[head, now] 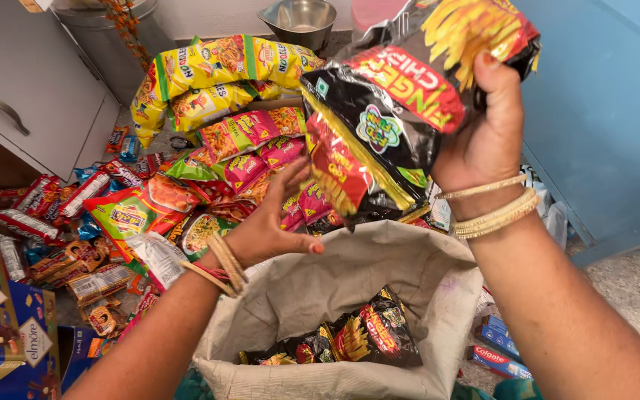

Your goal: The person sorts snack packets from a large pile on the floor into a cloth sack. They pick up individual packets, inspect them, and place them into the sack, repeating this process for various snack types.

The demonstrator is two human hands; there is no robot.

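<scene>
My right hand (483, 130) is raised above a grey-white woven sack (379, 259) and grips a strip of black, red and yellow snack packets (394, 111) that hangs down toward the sack's mouth. More packets of the same kind (364, 337) lie inside the sack. My left hand (272, 222) hovers just over the sack's far-left rim with fingers spread, holding nothing, close to pink snack packets (250, 167) in the pile behind.
A heap of yellow, green and pink snack packets (216, 81) rises behind the sack. Small wrapped sweets and bars (75, 259) cover the floor at left beside a blue carton (9, 326). A steel bowl (298, 21), a grey cabinet (31, 81) and a blue wall (601, 111) surround them.
</scene>
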